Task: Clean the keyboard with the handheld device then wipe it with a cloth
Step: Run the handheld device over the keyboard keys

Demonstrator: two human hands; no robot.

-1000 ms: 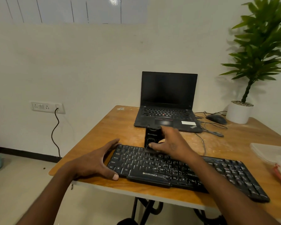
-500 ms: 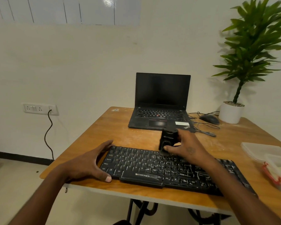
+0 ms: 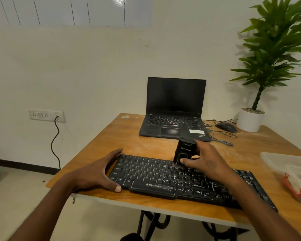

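Observation:
A black keyboard (image 3: 163, 178) with dusty white marks lies along the front edge of the wooden table (image 3: 146, 145). My right hand (image 3: 207, 162) grips a small black handheld device (image 3: 185, 150), held upright with its lower end on the keyboard's top rows near the middle. My left hand (image 3: 96, 173) holds the keyboard's left end, fingers behind the far edge and thumb on the near corner. No cloth is plainly visible.
An open black laptop (image 3: 174, 117) stands at the back of the table. A mouse (image 3: 226, 126) with loose cables and a white potted plant (image 3: 250, 119) sit at the back right. Clear plastic containers (image 3: 288, 164) lie at the right edge.
My right hand has slid the device rightward along the keyboard's top rows, from left of centre to the middle. My left hand stays on the left end.

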